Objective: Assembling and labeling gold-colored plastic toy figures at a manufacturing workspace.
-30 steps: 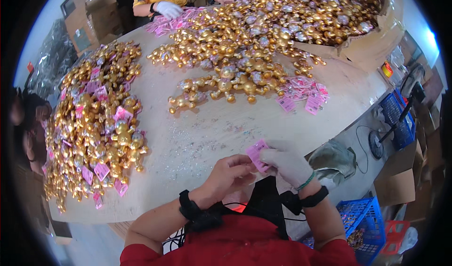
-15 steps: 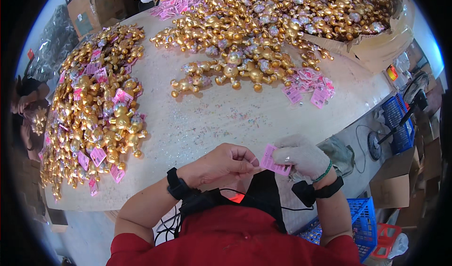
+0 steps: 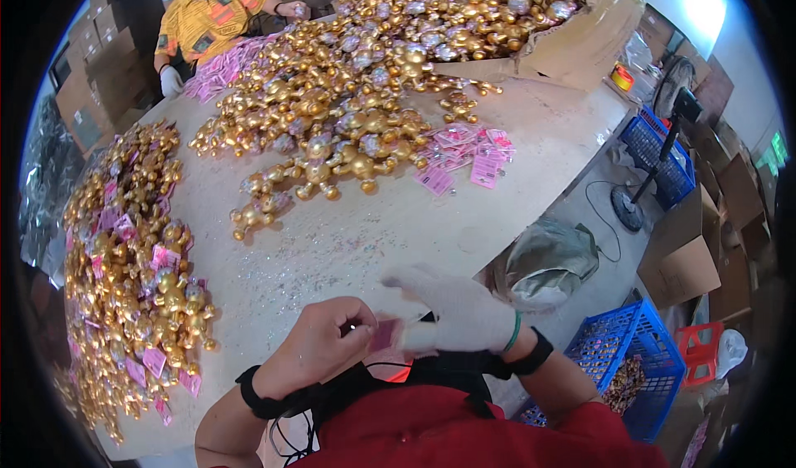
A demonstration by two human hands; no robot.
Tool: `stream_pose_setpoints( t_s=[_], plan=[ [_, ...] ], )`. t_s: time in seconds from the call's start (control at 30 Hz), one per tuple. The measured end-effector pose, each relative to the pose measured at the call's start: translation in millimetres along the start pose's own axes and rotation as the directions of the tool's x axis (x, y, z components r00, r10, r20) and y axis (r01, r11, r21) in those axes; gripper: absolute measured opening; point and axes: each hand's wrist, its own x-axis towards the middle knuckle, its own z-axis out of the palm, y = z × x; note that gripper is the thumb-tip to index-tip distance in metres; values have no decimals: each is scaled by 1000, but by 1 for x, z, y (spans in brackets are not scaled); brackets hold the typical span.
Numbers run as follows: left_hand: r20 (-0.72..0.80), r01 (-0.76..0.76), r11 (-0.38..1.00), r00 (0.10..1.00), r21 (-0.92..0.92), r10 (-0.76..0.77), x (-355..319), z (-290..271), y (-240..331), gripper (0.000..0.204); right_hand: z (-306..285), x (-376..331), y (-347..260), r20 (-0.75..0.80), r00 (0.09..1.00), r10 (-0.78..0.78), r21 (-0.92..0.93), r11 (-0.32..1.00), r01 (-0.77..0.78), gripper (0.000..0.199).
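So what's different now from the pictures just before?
The pink card has moved leftward from the gloved right hand to the fingertips of the bare left hand. The gloved fingers have spread; whether they still touch the card is unclear. The co-worker's gloved hand has moved left from the far pink cards. The golden figurine pile on the left looks the same.

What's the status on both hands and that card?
Bare left hand at left side of pink card. Gloved right hand on its other side; exact grip unclear. Gold figures piled beyond, apart from both hands.
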Motion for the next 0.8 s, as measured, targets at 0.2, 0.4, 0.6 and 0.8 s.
stream_pose_setpoints(
  t_s=[0.2, 0.4, 0.6, 0.8],
  plan=[
    [100, -8, 982, 995, -190, 28, -4, 19, -3, 13, 44, -11, -21, -33, 999, -29, 462, 886, 41, 89],
    [-34, 18, 991, 999, -136, -23, -4, 22, 1, 12, 54, -5, -26, -185, 982, -21, 288, 955, 75, 77],
    [-256, -91, 979, 957, 180, 136, -15, 22, -4, 15, 77, 5, -13, -311, 947, -81, 191, 971, 145, 40],
    [-292, -150, 975, 937, 163, 193, -16, 36, -9, 14, 84, 16, 14, -4, 999, 49, 398, 916, -43, 21]
  ],
)
